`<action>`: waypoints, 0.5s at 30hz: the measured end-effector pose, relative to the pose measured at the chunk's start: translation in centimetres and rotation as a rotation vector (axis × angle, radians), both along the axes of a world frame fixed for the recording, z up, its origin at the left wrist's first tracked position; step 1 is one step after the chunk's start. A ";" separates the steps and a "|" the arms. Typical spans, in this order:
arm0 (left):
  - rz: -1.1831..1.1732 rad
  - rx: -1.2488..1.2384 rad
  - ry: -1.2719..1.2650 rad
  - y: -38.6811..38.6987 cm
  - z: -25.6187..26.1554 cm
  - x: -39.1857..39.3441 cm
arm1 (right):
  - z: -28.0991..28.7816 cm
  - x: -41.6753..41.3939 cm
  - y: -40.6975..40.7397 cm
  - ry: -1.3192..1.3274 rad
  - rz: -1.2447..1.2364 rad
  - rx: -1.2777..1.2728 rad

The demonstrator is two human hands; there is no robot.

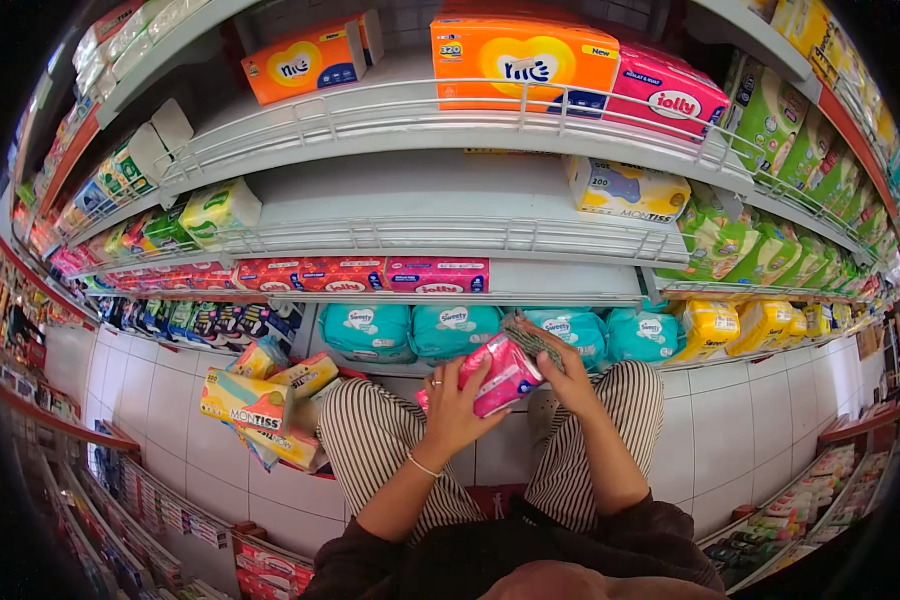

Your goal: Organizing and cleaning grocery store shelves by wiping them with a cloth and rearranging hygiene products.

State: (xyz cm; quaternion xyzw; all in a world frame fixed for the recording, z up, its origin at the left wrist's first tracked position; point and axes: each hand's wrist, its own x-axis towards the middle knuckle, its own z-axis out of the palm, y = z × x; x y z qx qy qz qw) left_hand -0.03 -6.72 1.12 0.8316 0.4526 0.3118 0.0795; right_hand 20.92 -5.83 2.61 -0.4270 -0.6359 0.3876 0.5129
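A pink soft pack of facial tissue (501, 375) is held tilted above my lap, between my knees. My left hand (454, 409) grips it from the left, with the fingers spread over its upper face. In my right hand (570, 379) is a crumpled, patterned greyish cloth (534, 341), which lies against the pack's right end. The cloth covers that end, so whether my right fingers also touch the pack is hidden. By my left knee, a red basket (311, 471), mostly covered, holds several yellow Montiss tissue packs (244, 401).
Before me, wire-railed shelves (435, 236) carry orange Nice packs (529, 64), pink and red Jolly packs (345, 276) and one Montiss pack (630, 187). Teal Sweety diaper packs (454, 330) line the bottom, close to my knees. More stocked shelving (802, 495) stands behind on the right.
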 end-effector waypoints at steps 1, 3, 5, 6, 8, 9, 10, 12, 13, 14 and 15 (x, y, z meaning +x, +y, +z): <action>-0.003 0.001 0.000 -0.1 0.1 0.1 | -0.1 0.2 0.1 0.058 -0.017 -0.117; -0.045 0.052 -0.035 -0.3 0.1 0.1 | -0.1 0.5 0.3 0.084 -0.074 -0.263; -0.012 0.057 -0.076 -0.1 0.0 0.2 | -1.1 0.8 0.4 0.111 -0.132 -0.408; 0.028 0.063 -0.118 0.0 -0.2 0.3 | -1.5 0.4 0.5 0.262 -0.154 -0.446; 0.038 -0.030 -0.303 0.3 -0.5 0.6 | -2.1 -0.2 0.1 0.559 -0.172 -0.451; 0.055 -0.125 -0.485 0.6 -0.9 0.8 | -2.5 -1.0 0.0 0.560 -0.171 -0.449; -0.010 -0.222 -0.624 0.8 -1.4 0.9 | -3.3 -1.9 -0.4 0.535 -0.201 -0.423; 0.004 -0.469 -0.927 0.8 -2.1 1.1 | -3.9 -4.2 -1.3 0.493 -0.162 -0.398; 0.019 -0.718 -1.228 0.8 -2.4 1.1 | -3.7 -4.9 -1.7 0.493 -0.155 -0.397; 0.096 -0.745 -1.291 1.1 -3.3 0.3 | -3.6 -5.5 -2.0 0.261 -0.134 -0.229; 0.166 -0.817 -1.377 1.4 -1.5 0.3 | -3.7 -5.4 -2.4 0.028 -0.129 -0.063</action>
